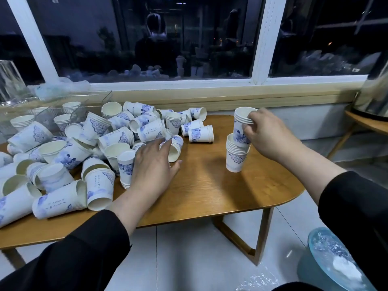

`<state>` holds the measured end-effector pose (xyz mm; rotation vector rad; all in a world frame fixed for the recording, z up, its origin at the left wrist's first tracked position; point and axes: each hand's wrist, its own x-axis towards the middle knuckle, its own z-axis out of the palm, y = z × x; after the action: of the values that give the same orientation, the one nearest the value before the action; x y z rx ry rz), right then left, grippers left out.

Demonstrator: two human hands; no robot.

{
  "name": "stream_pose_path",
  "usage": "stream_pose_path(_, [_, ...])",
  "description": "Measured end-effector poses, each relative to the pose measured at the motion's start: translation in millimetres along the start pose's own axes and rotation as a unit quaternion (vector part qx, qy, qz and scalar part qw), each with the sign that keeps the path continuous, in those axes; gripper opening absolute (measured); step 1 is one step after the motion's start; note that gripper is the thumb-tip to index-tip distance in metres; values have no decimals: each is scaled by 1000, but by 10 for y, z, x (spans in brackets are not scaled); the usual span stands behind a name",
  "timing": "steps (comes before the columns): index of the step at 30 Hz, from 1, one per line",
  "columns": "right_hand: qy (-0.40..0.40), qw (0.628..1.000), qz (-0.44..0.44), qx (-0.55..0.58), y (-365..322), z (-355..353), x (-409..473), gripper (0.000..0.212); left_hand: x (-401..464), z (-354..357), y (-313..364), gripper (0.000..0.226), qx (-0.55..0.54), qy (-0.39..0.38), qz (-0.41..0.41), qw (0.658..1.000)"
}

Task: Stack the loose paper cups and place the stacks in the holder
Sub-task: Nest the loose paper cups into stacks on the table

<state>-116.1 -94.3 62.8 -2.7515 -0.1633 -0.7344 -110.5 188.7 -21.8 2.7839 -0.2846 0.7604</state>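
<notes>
Our right hand (266, 135) pinches a short nest (243, 122) halfway into the stack (236, 156) on the desk (210, 185), left hand (155, 162) spread open over the pile (84, 148), so a crooked push could topple that stack.

Cup pile everywhere on the table (205, 185)

Right hand (266, 135) grips a small stack (241, 127) tilted into the standing stack (236, 158); left hand (153, 164) reaches flat over the loose cups (88, 148).
</notes>
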Motion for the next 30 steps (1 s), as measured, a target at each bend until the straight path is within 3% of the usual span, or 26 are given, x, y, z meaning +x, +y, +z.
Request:
stream_pose_path(6, [2,1000,9,2,-9,3,139,22,68,37,-128,68,56,-28,24,998])
stream_pose_path(10, [-88,995,19,-32,43,161,203,20,95,31,-135,60,103,-48,8,993])
stream_pose_path(13, [-147,985,26,-81,66,310,161,38,131,21,-129,54,107,-51,2,993])
stream_pose_path(17, [-139,985,16,-102,114,514,46,49,199,7,-158,48,87,-75,12,993])
stream_pose_path(22, [-115,990,12,-84,213,645,47,47,243,25,-84,52,23,-114,29,993])
stream_pose_path(27, [-91,994,15,-51,330,716,132,59,227,134,142,69,-141,-158,16,977])
stream_pose_path(30, [-5,999,-11,-45,315,698,107,63,213,268,277,69,-203,-149,13,968])
